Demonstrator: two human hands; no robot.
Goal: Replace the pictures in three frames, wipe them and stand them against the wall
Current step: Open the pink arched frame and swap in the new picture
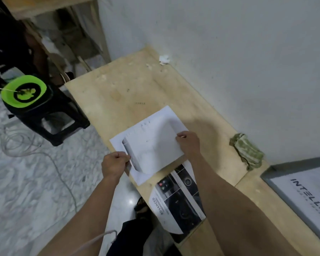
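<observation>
Pale plywood table (137, 85) along the wall carries white paper sheets (153, 143) mid-board, a printed pic (179, 200) at near edge, crumpled green cloth (248, 150) by wall, grey frame (301, 191) at right & white scrap (164, 59) at far end.

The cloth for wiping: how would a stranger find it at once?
Follow the white wall down to the wooden table. The cloth lies crumpled where they meet, right of the papers. Alone there it is green, soft and bunched, not flat.
</observation>
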